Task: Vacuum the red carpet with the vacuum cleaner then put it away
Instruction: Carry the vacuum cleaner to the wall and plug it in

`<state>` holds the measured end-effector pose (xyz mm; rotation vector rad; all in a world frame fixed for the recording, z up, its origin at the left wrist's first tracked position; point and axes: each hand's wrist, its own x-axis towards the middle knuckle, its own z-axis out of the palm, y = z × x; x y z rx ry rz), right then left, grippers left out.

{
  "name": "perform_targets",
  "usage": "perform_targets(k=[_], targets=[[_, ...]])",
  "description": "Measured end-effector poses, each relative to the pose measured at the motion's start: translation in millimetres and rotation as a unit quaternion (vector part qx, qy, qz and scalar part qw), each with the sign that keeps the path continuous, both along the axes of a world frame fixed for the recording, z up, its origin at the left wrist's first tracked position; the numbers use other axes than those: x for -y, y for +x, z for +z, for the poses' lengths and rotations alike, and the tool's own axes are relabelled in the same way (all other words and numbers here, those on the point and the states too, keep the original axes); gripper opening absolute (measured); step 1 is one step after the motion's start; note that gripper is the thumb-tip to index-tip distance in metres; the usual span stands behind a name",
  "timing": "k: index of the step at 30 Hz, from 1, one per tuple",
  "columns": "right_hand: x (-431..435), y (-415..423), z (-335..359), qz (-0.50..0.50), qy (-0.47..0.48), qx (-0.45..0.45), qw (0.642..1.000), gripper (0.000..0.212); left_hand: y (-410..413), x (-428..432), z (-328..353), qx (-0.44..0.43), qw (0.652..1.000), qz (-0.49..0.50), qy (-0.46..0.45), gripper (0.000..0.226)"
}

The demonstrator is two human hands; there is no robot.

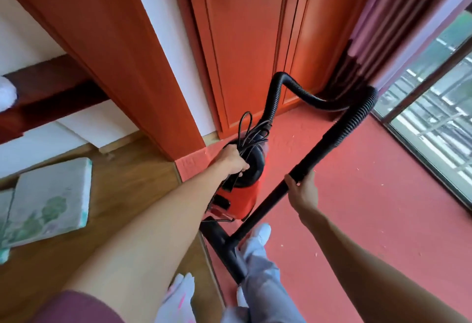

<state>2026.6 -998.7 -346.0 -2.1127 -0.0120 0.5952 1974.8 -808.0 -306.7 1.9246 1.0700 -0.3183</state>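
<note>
Below the left hand point(233, 159) gripping its top hangs the vacuum cleaner point(237, 189), right hand point(302, 189) clasping the wand point(270, 202).

A maroon short sleeve point(76, 304) covers the near left upper arm; both forearms are bare down to the left hand point(233, 160) and right hand point(304, 192). Loose, creased pale grey-lilac trousers point(260, 271) end at white socks point(263, 230), the left one marked with pink.
</note>
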Motion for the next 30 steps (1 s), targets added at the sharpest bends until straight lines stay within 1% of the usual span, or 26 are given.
perform_targets(k=[3,6,8,11,14,17,20,21,22,24,26,27,30], targets=[[-34.7,25.0,-24.7,-0.040,0.000,-0.027,0.999,0.035,44.0,-30.8,-17.1,-0.012,0.999,-0.032,-0.003,0.033],[-62.8,51.0,-48.1,-0.099,-0.011,-0.069,0.993,0.036,88.3,-58.0,-38.0,-0.035,0.998,-0.060,0.006,0.031],[-77.1,65.3,-63.0,-0.147,-0.019,-0.099,0.984,0.037,114.9,-72.4,-54.5,-0.043,0.994,-0.095,0.019,0.036],[-97.5,82.8,-86.6,-0.206,-0.019,-0.132,0.969,0.038,152.0,-90.4,-79.2,-0.079,0.984,-0.151,0.048,0.045],[-120.7,97.7,-112.5,-0.273,-0.004,-0.166,0.948,0.042,188.6,-108.3,-107.4,-0.095,0.969,-0.216,0.066,0.045],[-144.9,108.2,-156.6,-0.349,0.021,-0.194,0.916,0.049,221.4,-125.7,-150.3,-0.102,0.950,-0.285,0.077,0.052],[-161.5,114.9,-250.8,-0.423,0.052,-0.239,0.872,0.065,251.1,-140.1,-210.7,-0.114,0.927,-0.351,0.070,0.062],[-167.9,117.1,-281.1,-0.448,0.066,-0.249,0.856,0.065,259.8,-144.9,-233.9,-0.120,0.917,-0.373,0.074,0.063],[-176.9,119.6,-298.5,-0.476,0.085,-0.257,0.837,0.060,267.1,-148.9,-257.9,-0.126,0.907,-0.394,0.076,0.064],[-198.5,129.1,-321.4,-0.530,0.120,-0.266,0.796,0.039,280.7,-155.5,-308.9,-0.132,0.885,-0.437,0.089,0.060],[-214.1,133.5,-362.3,-0.561,0.134,-0.278,0.769,0.020,286.2,-159.0,-359.2,-0.134,0.863,-0.477,0.093,0.055],[-221.2,135.5,-383.4,-0.575,0.143,-0.287,0.753,0.018,287.2,-160.3,-383.8,-0.134,0.853,-0.495,0.095,0.054],[-240.5,142.7,-435.7,-0.622,0.171,-0.301,0.702,0.023,287.4,-164.7,-450.7,-0.137,0.827,-0.537,0.090,0.048]])
